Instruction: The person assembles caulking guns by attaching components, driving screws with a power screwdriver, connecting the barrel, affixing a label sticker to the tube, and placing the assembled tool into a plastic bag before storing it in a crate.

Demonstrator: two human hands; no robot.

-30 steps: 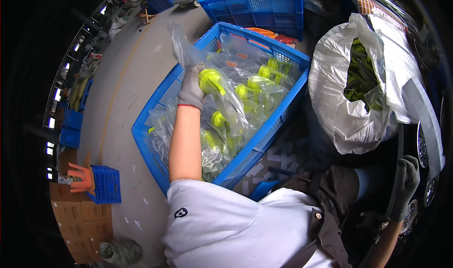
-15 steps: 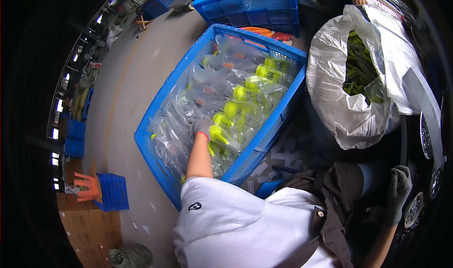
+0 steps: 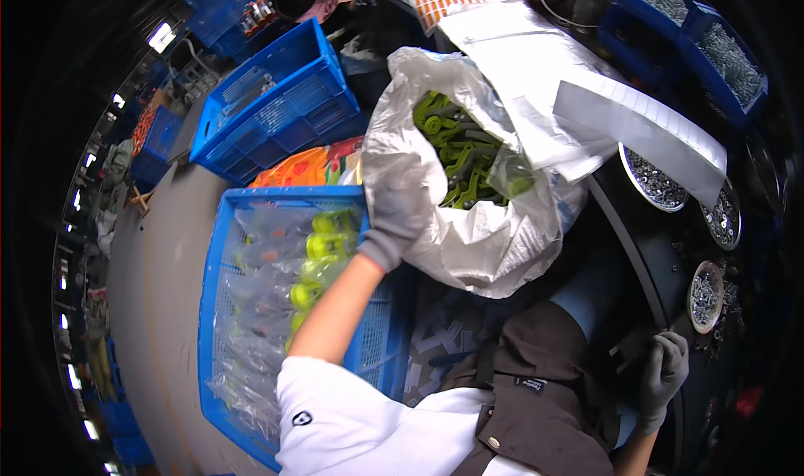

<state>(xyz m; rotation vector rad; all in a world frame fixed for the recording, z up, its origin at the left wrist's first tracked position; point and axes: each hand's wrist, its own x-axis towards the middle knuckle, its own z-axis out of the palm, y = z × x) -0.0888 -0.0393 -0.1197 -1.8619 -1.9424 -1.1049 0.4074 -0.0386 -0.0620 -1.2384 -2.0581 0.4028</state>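
Gloved in grey fabric, the person's left hand (image 3: 398,208) lies against the near-left lip of a crinkled white woven sack (image 3: 502,262); blur hides the fingers, so one cannot tell whether they grip the material or merely touch it. Inside the sack, loose yellow-green plastic parts (image 3: 461,154) lie jumbled, and its wide, slumped mouth seems to leave them within easy reach. Just beside it, on the person's left, a long blue perforated plastic crate (image 3: 289,195) holds clear plastic bags (image 3: 260,329) containing similar bright parts, laid overlapping in a row, perhaps so that they pack neatly. Beyond that crate stands a second blue plastic crate (image 3: 306,128). Well apart from the left, the grey-gloved right hand (image 3: 666,371) has its fingers curled by the dark worktop's edge; whether it holds anything is unclear. Near it, a shallow round dish (image 3: 692,304) contains small silvery metal pieces (image 3: 706,294), probably to keep them from scattering.
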